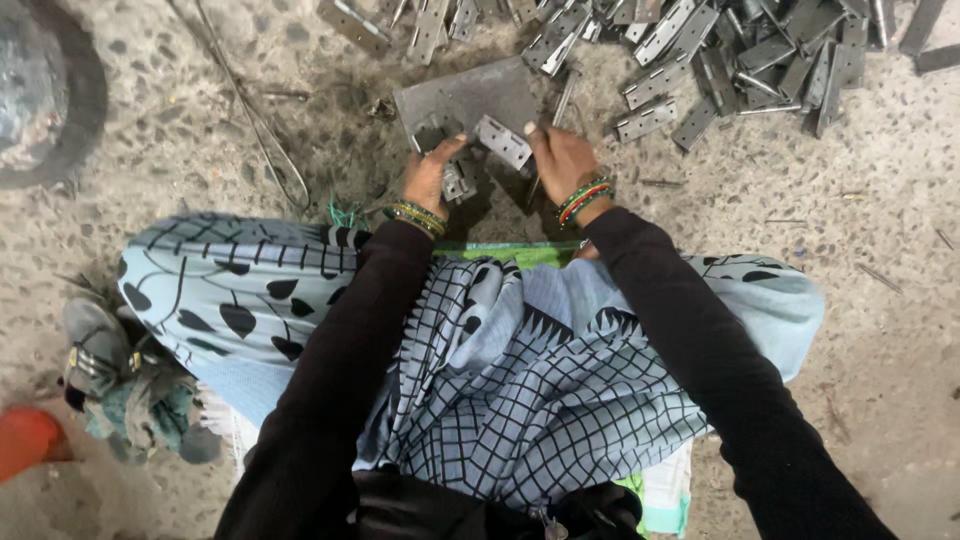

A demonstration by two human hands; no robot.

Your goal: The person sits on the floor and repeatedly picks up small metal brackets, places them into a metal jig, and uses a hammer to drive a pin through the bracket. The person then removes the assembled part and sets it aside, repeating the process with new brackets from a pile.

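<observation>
Together both hands (495, 165) grip a metal hinge (502, 141) over a steel plate (465, 98)

Long black sleeves (330, 380) are worn over a pale blue cloth (520, 380) printed with black grid and leaf patterns, with beaded green, red and gold bangles (585, 197) at both wrists.

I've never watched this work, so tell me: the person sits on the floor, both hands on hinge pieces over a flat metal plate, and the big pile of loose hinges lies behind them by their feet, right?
Not quite. The head view shows the pile of hinges ahead of the person, beyond the metal plate. The rest holds: left hand and right hand are on hinge pieces over it.
</observation>
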